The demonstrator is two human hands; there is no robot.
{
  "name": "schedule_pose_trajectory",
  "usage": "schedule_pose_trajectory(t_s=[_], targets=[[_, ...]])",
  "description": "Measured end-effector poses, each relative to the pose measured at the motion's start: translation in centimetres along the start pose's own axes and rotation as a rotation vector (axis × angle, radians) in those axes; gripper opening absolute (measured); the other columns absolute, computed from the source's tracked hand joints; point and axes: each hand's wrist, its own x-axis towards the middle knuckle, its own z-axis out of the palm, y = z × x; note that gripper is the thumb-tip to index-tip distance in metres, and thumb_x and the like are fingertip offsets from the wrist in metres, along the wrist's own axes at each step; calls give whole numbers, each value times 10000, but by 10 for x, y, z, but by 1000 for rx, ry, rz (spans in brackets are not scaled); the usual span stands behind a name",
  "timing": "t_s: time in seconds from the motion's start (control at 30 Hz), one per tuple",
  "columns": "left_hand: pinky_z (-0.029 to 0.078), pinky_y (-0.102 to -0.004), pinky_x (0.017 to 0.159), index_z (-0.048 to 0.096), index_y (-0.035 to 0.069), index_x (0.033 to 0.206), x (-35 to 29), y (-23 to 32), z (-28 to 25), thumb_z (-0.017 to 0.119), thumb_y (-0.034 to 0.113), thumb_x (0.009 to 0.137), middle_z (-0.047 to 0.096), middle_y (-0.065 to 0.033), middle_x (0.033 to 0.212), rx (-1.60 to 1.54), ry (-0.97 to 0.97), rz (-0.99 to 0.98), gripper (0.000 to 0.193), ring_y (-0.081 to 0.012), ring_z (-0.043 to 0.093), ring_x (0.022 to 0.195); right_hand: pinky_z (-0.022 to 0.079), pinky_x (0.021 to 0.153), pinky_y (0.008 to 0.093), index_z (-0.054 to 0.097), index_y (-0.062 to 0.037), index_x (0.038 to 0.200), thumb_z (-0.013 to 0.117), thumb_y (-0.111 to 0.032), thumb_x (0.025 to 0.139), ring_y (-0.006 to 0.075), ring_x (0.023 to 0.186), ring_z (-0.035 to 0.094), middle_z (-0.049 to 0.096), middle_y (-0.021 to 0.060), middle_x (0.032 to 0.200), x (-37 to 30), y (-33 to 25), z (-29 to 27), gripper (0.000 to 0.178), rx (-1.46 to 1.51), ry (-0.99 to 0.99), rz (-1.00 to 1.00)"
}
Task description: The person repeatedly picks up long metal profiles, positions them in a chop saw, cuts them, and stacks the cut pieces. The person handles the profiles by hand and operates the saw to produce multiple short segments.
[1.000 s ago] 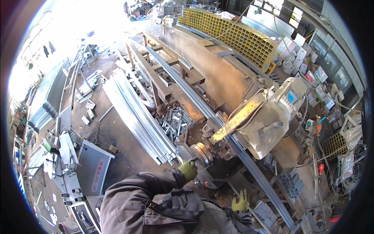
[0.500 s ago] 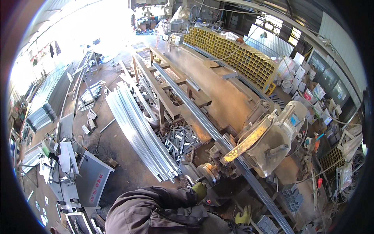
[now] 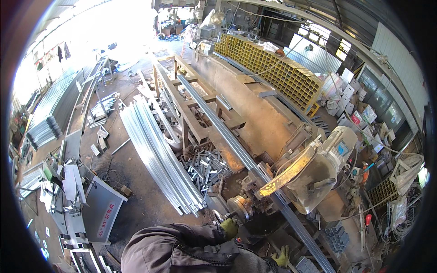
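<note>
My left hand [image 3: 230, 228], in a yellow-green glove, is closed around a bent metal handle [image 3: 217, 215] beside a round, worn handwheel [image 3: 240, 208]. Part of its grip is hidden by the glove. My right hand [image 3: 282, 256], gloved alike, hangs low beside the machine, fingers apart and nothing in them. A bundle of long grey metal profiles [image 3: 218, 125] runs diagonally through the clamp area of a cut-off saw [image 3: 318, 177]. Its yellow, worn guard [image 3: 289, 172] sits over the profiles. Short cut tubes [image 3: 307, 265] lie near my right hand.
Long shiny profiles [image 3: 157, 154] lie on the left, next to a heap of metal offcuts [image 3: 205, 168]. A rusty steel frame [image 3: 184, 107] stands ahead. Stacked yellow square tubes [image 3: 268, 63] and white boxes [image 3: 348, 93] are at the right. A grey machine panel [image 3: 102, 211] stands at left.
The whole view has shifted slightly. My left hand stays at the handle beside the handwheel, and my right hand stays low with its fingers apart. The profiles look unmoved.
</note>
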Motion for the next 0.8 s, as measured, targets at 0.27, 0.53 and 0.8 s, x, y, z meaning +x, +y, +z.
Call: schedule_pose_trajectory(t_s=[0.27, 0.53, 0.8], targets=[[641, -476, 852, 911, 150, 1026, 5, 3, -9, 745, 276, 994, 837, -51, 1166, -171, -159, -111, 211, -308, 796, 1138, 509, 1312, 641, 734, 29, 1553, 814, -315, 863, 600, 1555, 586, 600, 305, 1750, -2, 0, -3, 775, -43, -9, -30], [632, -477, 952, 899, 158, 1006, 2, 6, -14, 757, 257, 985, 835, -36, 1140, -22, -97, -68, 174, -294, 789, 1152, 490, 1317, 676, 719, 62, 1565, 775, -265, 912, 616, 1580, 549, 577, 307, 1763, -8, -18, -26, 733, 4, -80, -16], [617, -568, 1118, 876, 190, 1171, -7, -3, -62, 774, 380, 1044, 843, -69, 1350, -413, 254, -80, 250, -369, 789, 1283, 534, 1277, 657, 716, -18, 1618, 759, -329, 912, 610, 1556, 569, 574, 263, 1783, -12, -7, -32, 772, 2, -10, -106]])
